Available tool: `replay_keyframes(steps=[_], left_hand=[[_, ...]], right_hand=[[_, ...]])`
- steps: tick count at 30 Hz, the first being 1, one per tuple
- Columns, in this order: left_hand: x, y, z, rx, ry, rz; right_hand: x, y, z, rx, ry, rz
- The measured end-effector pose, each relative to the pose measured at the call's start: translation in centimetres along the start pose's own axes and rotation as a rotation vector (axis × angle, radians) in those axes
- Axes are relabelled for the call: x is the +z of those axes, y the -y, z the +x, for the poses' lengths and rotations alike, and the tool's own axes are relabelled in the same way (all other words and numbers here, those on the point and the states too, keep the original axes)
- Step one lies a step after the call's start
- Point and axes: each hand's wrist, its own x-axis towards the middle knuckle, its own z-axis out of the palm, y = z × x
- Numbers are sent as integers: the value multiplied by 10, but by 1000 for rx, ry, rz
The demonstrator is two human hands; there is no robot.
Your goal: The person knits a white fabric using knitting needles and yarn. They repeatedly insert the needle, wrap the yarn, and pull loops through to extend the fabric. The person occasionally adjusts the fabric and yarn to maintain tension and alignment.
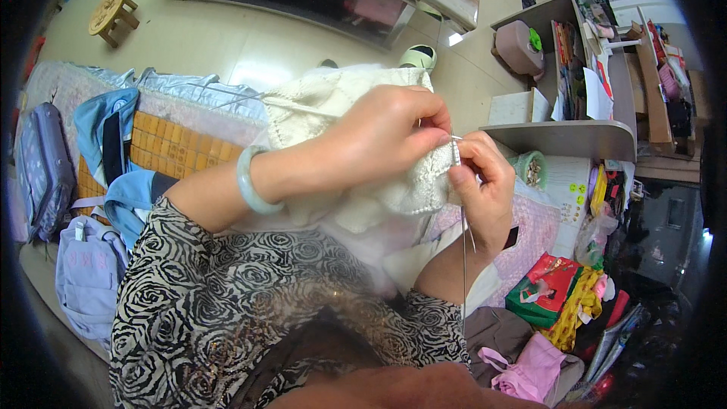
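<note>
White knitted fabric [335, 91] lies over my lap and hangs between my hands. My left hand [363, 136], with a pale bangle [250, 180] at its wrist, pinches the fabric's edge near the tip of a thin metal knitting needle. Stitches line the upper part of a knitting needle [464, 272], which my right hand [483, 182] grips along with the fabric's edge; its shaft points down past my wrist. A second thin tip shows beside it. More thin needles [227, 95] stick out of the fabric's far left corner. Fingers hide part of the stitches.
To the left are a bamboo-tile mat [170, 145], a blue garment [122, 204], a lavender backpack [88, 278] and a blue bag [45, 170]. A wooden stool [108, 14] stands beyond. At the right are shelves [568, 136], a red-green box [545, 289] and a pink cloth bag [531, 369].
</note>
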Motion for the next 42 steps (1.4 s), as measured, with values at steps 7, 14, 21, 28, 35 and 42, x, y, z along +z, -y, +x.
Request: replay_keyframes(steps=[7,14,21,28,35,42], left_hand=[[-4,5,7,54,69,-19],[-13,2,10,-209,231,-254],[-15,5,14,-275,256,-384],[-12,1,11,-326,182,-436],[-3,-3,3,-260,-5,-246],[8,-2,1,-120,-188,-61]], right_hand=[[-5,0,-5,105,-69,-37],[-1,0,-6,55,-138,-8],[0,1,-14,-58,-62,-99],[4,5,-18,19,-43,-107],[6,2,-12,5,-53,-96],[17,-3,-9,19,-195,48]])
